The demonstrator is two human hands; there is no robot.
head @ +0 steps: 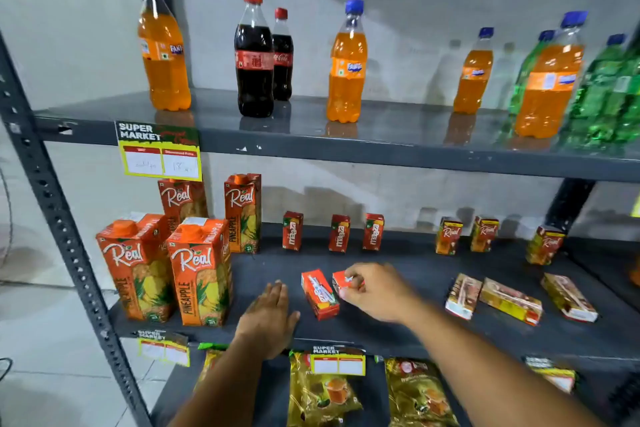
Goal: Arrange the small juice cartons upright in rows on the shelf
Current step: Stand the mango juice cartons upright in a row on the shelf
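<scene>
Two red cartons lie near the shelf's front edge, the right hand pinching one, the left hand flat, fingers spread.

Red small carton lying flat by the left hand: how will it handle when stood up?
The red carton lying flat looks like a stiff box, so it should lift without flopping. Its flat faces mean it won't roll. Stood on its narrow end like the three upright red cartons behind, it's probably tippy if nudged. It's likely light; the right hand grips a similar one by its fingertips.

Right hand gripping red carton, left hand flat on shelf
</scene>
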